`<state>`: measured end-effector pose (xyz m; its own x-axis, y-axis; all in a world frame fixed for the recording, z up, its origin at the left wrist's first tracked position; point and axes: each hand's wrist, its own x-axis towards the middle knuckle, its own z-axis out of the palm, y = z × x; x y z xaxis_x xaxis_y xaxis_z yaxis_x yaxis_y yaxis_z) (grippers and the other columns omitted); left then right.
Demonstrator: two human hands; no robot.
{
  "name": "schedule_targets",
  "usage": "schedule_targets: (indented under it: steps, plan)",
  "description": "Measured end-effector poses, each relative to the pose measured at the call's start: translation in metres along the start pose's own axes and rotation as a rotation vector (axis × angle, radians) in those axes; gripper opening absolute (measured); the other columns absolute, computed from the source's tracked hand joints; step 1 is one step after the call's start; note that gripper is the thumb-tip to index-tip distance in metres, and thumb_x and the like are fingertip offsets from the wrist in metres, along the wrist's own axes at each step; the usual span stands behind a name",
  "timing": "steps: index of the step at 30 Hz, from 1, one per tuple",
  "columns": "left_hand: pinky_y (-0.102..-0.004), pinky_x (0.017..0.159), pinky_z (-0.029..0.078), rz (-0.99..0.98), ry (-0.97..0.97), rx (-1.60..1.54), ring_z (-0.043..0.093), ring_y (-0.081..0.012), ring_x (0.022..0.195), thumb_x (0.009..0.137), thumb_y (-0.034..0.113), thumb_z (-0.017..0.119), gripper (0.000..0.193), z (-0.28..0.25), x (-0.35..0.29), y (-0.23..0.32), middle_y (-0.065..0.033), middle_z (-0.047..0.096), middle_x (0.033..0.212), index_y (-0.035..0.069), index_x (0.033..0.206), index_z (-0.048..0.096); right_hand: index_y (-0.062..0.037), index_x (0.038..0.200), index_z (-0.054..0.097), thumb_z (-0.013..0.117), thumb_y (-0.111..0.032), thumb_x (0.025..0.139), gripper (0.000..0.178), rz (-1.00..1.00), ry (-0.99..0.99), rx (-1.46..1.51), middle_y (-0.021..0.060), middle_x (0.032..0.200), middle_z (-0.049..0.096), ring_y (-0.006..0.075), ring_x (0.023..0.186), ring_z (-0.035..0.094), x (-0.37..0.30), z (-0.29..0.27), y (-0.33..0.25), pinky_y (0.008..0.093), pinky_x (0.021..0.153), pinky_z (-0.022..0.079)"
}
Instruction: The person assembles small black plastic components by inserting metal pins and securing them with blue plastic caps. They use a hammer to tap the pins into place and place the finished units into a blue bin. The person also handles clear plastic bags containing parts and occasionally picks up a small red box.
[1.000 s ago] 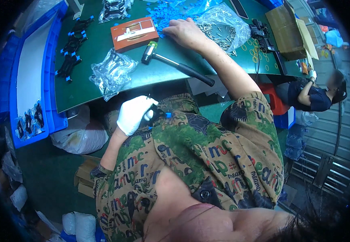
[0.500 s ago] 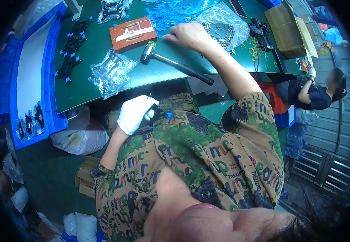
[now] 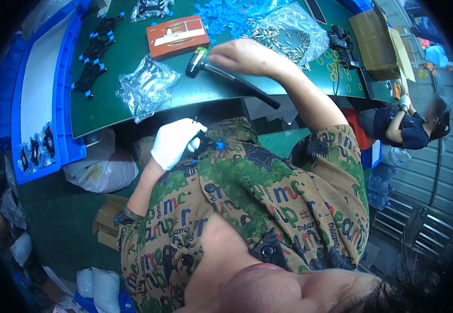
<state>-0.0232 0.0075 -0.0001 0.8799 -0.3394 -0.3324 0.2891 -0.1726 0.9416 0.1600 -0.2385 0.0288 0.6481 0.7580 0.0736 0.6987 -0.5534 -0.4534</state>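
My left hand [image 3: 176, 144], in a white glove, is closed round a black part with blue pieces [image 3: 205, 147], held low in front of my lap; the fingers hide some of it. My bare right hand [image 3: 242, 57] is above the table beside the head of a hammer [image 3: 231, 78] with a black grip. Its fingers are drawn together, and whatever is between them is hidden. Beyond it lie a pile of small blue pieces [image 3: 221, 20] and a clear bag with loose metal pins [image 3: 291, 39].
A red-brown box [image 3: 178, 44] and a plastic-bagged bundle [image 3: 145, 88] lie on the green table [image 3: 101, 112]. Black parts with blue ends [image 3: 88, 77] line its left side, by blue trays [image 3: 67, 104]. At right are yellow rings [image 3: 335, 68], a carton [image 3: 375, 41] and another person [image 3: 409, 128].
My right hand has drawn back from the blue pieces toward me, to beside the hammer head. My left hand still holds the black part, almost in the same place.
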Motion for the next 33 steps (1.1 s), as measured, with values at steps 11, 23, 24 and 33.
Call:
schedule_targets:
  steps: [11, 23, 24, 33]
  plan:
    - [-0.0237, 0.059, 0.049, -0.046, 0.018, -0.095, 0.061, -0.0072, 0.062, 0.103, 0.019, 0.059, 0.023, 0.003, 0.001, -0.002, -0.0029, 0.067, 0.074, 0.0, 0.101, 0.071, -0.0036, 0.1, 0.064, 0.051, -0.033, 0.105, 0.033, -0.102, -0.257, 0.397, 0.0194, 0.083, 0.065, 0.0412, 0.082, 0.065, -0.046, 0.033, -0.078, 0.0488, 0.076, 0.051]
    - [-0.0244, 0.056, 0.049, 0.001, -0.006, -0.031, 0.062, -0.0083, 0.06, 0.103, 0.022, 0.058, 0.027, 0.005, -0.001, -0.001, -0.0047, 0.069, 0.073, -0.001, 0.098, 0.071, -0.0022, 0.097, 0.064, 0.052, -0.032, 0.104, 0.033, -0.097, -0.308, 0.386, 0.0207, 0.081, 0.065, 0.041, 0.08, 0.064, -0.044, 0.027, -0.077, 0.0488, 0.074, 0.051]
    - [-0.0239, 0.056, 0.048, -0.024, -0.013, -0.026, 0.061, -0.0081, 0.06, 0.102, 0.02, 0.059, 0.025, 0.005, -0.001, 0.0, -0.0041, 0.068, 0.073, -0.001, 0.098, 0.071, -0.0021, 0.097, 0.064, 0.052, -0.032, 0.104, 0.033, -0.094, -0.323, 0.388, 0.0206, 0.081, 0.065, 0.0412, 0.08, 0.064, -0.044, 0.027, -0.078, 0.0488, 0.074, 0.051]
    - [-0.023, 0.055, 0.045, -0.046, -0.09, 0.081, 0.058, -0.007, 0.058, 0.101, 0.017, 0.059, 0.023, 0.01, -0.002, 0.0, -0.0027, 0.066, 0.07, -0.001, 0.095, 0.072, -0.0011, 0.09, 0.063, 0.053, -0.032, 0.104, 0.035, -0.086, -0.456, 0.36, 0.0199, 0.081, 0.065, 0.0411, 0.079, 0.064, -0.046, 0.017, -0.083, 0.0491, 0.074, 0.05]
